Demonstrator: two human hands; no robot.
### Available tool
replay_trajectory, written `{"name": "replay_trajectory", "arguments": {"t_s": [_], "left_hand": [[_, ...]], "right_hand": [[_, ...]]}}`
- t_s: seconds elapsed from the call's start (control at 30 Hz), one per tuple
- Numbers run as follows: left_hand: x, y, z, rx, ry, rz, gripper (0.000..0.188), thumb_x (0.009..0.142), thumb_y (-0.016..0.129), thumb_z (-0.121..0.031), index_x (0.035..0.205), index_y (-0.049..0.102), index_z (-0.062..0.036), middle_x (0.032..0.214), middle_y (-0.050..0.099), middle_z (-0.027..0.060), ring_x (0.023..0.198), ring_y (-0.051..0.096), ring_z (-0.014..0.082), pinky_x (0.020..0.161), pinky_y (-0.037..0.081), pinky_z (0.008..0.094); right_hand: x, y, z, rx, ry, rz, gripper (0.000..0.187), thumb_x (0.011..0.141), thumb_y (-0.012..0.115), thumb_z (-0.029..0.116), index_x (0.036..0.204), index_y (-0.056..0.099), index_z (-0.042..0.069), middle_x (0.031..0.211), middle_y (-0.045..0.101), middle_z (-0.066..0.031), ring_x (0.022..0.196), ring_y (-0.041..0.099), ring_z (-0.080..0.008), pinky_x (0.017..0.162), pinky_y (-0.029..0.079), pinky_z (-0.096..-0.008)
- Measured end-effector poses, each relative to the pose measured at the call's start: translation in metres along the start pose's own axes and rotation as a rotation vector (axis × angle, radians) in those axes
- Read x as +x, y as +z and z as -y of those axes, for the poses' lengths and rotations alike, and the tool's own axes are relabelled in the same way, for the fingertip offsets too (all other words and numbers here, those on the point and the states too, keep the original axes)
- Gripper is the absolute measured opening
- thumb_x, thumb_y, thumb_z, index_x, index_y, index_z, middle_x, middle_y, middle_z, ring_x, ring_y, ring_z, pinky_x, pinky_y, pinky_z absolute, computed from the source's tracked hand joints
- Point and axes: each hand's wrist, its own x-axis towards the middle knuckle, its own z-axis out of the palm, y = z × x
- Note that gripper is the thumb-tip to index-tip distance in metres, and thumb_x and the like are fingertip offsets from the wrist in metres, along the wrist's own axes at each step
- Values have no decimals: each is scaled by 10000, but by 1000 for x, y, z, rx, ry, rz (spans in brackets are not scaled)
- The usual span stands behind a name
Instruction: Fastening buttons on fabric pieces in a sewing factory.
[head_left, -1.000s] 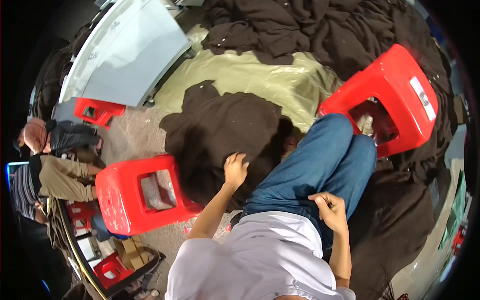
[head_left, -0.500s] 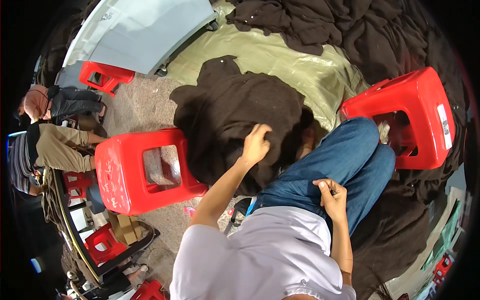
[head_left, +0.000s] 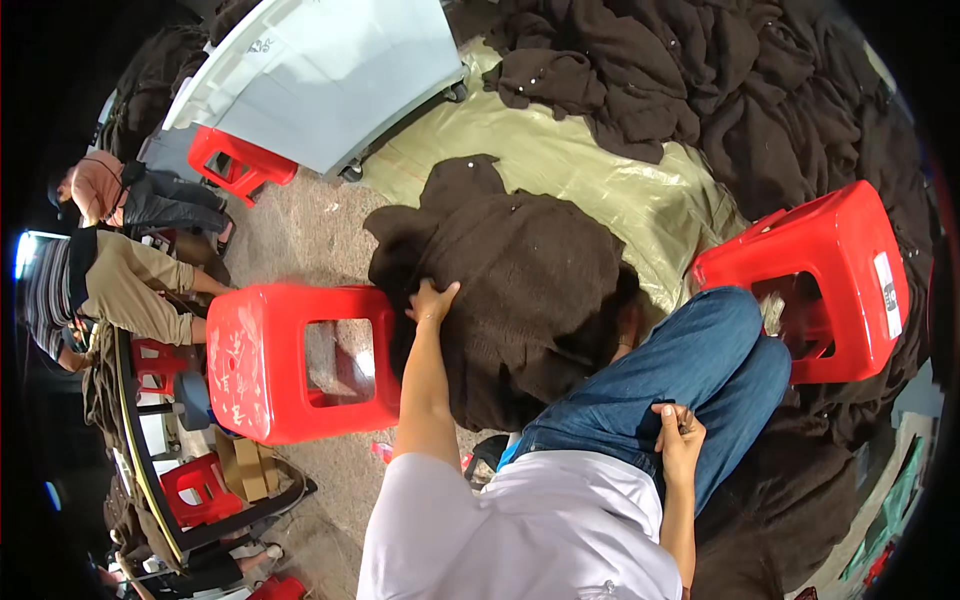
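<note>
A bunched heap of dark brown knitted cloth (head_left: 530,290) lies in front of me, beside my bent knees. On its left side rests my left hand (head_left: 433,302), the thumb held apart from the fingers; some fingertips are hard to see against the dark cloth. My right hand (head_left: 680,440) is at my thigh, over the blue jeans (head_left: 650,370). Its fingers are curled closed, and a small dark bit shows at them, too small to name.
Red plastic stools stand left (head_left: 255,365) and right (head_left: 850,285) of me. More brown cloth (head_left: 700,80) covers a yellowish sheet (head_left: 560,150) at the back. A grey wheeled bin (head_left: 330,80) stands far left. Two people (head_left: 130,280) work at the left edge.
My left hand has moved left across the cloth from its middle to its left side. My right hand stays curled at my thigh. The whole view has shifted slightly.
</note>
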Motion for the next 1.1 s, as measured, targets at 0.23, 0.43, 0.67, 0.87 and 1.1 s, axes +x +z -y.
{"name": "replay_trajectory", "arguments": {"t_s": [0.23,0.43,0.67,0.87,1.1], "left_hand": [[-99,0,-59,-392,812,744,303,835,681,-226,729,501,-6,604,465,119,565,421,163,519,385,367],[-175,-14,-48,-322,552,1432,340,899,674,-293,776,529,-12,711,437,-50,699,407,75,614,383,279],[-104,-2,-51,-388,467,-42,229,812,746,-187,926,615,-39,914,642,113,828,619,223,731,499,346],[-74,33,-54,-405,252,297,705,762,787,-411,1286,536,-12,1158,626,209,1002,618,311,876,482,372],[-122,29,-132,-432,312,113,668,785,673,-131,1378,369,-81,1147,598,297,1052,595,459,909,478,444]], "right_hand": [[5,0,3,-12,8,-24,275,965,599,238,888,688,-11,542,512,33,426,417,-24,431,309,-193],[5,12,9,-20,-21,30,282,972,584,240,885,681,-10,526,488,38,422,397,-29,427,295,-203],[2,3,-3,-2,-12,-16,251,962,602,217,899,691,-9,560,522,36,426,415,-22,422,298,-193],[2,7,0,-10,6,-3,245,958,608,217,899,695,-5,563,525,37,427,421,-23,420,304,-192],[1,5,-2,-19,8,-14,261,962,602,227,898,687,-11,566,525,34,428,410,-24,426,304,-191]]}}
